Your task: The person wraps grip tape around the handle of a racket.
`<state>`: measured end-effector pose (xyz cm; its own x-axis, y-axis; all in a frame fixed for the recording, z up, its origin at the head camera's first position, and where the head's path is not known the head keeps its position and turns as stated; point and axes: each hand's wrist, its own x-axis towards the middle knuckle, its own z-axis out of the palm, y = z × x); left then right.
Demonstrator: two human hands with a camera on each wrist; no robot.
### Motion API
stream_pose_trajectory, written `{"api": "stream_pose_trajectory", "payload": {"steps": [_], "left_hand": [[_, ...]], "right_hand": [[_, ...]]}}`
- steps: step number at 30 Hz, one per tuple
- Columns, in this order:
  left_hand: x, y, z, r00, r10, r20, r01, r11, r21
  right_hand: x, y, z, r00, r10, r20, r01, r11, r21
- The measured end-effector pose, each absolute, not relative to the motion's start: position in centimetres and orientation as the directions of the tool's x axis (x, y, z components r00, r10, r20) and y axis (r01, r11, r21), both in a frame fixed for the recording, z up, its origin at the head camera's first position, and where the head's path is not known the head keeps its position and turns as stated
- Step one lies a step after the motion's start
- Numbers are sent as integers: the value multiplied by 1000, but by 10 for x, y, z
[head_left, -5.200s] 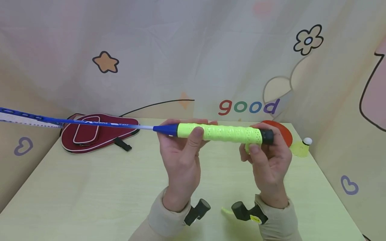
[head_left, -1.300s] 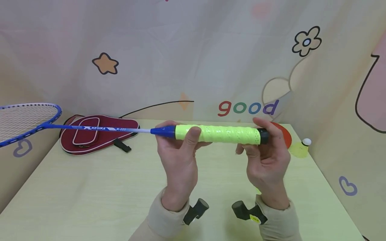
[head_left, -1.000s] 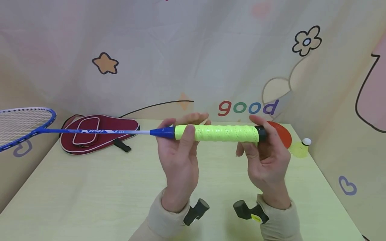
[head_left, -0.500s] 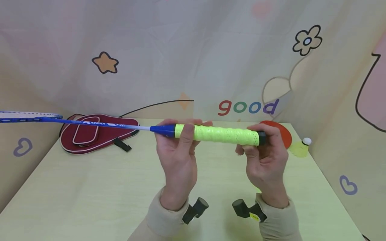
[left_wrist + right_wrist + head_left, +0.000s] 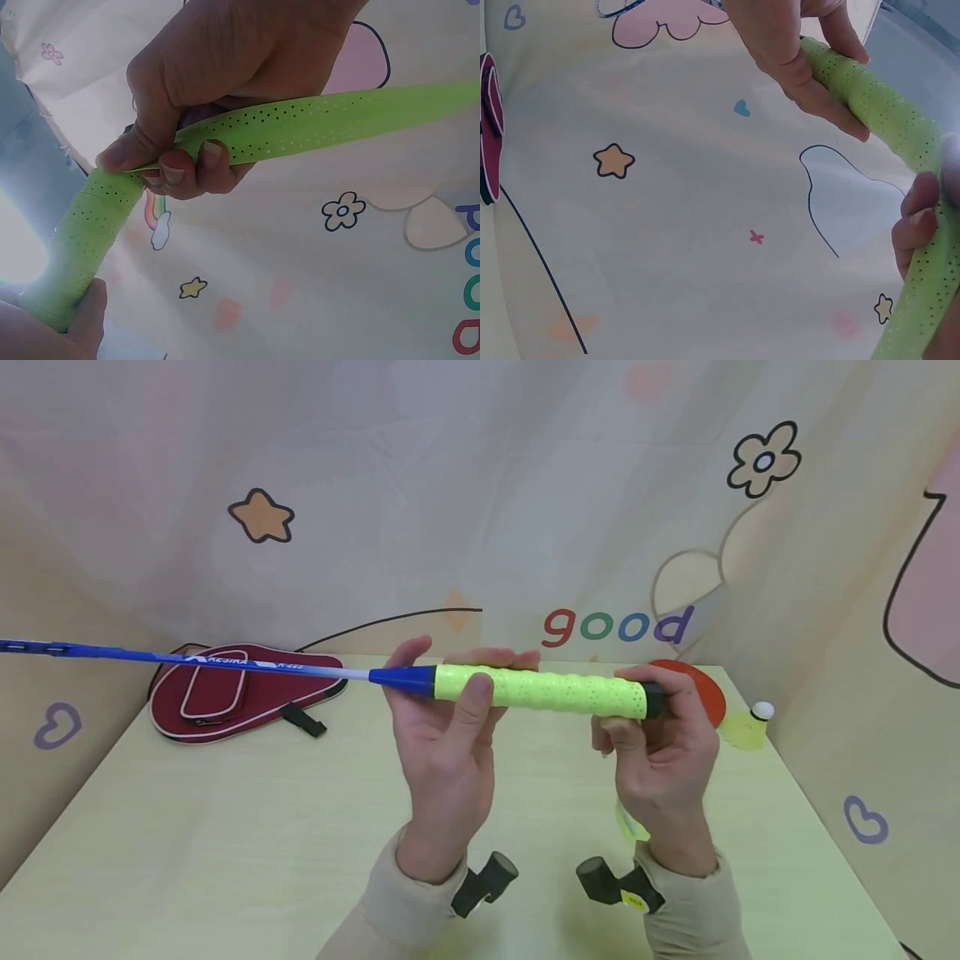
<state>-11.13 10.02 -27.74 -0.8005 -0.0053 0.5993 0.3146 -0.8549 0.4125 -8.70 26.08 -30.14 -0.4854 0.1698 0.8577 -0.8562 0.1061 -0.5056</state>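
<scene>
A blue badminton racket (image 5: 300, 669) is held level above the table, its head edge-on and cut off at the left. Perforated neon-yellow grip tape (image 5: 562, 691) covers its handle in overlapping turns up to the black butt cap (image 5: 655, 701). My left hand (image 5: 444, 760) holds the handle beside the blue cone, thumb across the front and fingers behind. At the butt end, my right hand (image 5: 667, 760) pinches the tape between thumb and curled fingers. From that pinch a loose tail of tape (image 5: 322, 126) stretches away in the left wrist view. Part of it shows below the right hand.
A dark red racket bag (image 5: 247, 693) with white piping lies at the back left of the table (image 5: 225, 827). At the back right are a red disc-like object (image 5: 701, 693), partly behind my right hand, and a yellow shuttlecock (image 5: 750, 727). Printed cloth hangs behind.
The racket has turned about its length: its strung face showed a second ago and now it is edge-on. My left fingers have shifted on the handle. The tape tail shows below my right hand.
</scene>
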Motion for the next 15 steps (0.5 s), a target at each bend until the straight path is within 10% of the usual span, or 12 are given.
{"api": "stream_pose_trajectory", "payload": {"steps": [15], "left_hand": [[-111, 102, -280, -824, -70, 562, 352, -842, 410]], "right_hand": [[-86, 261, -301, -504, 171, 846, -849, 82, -522]]}}
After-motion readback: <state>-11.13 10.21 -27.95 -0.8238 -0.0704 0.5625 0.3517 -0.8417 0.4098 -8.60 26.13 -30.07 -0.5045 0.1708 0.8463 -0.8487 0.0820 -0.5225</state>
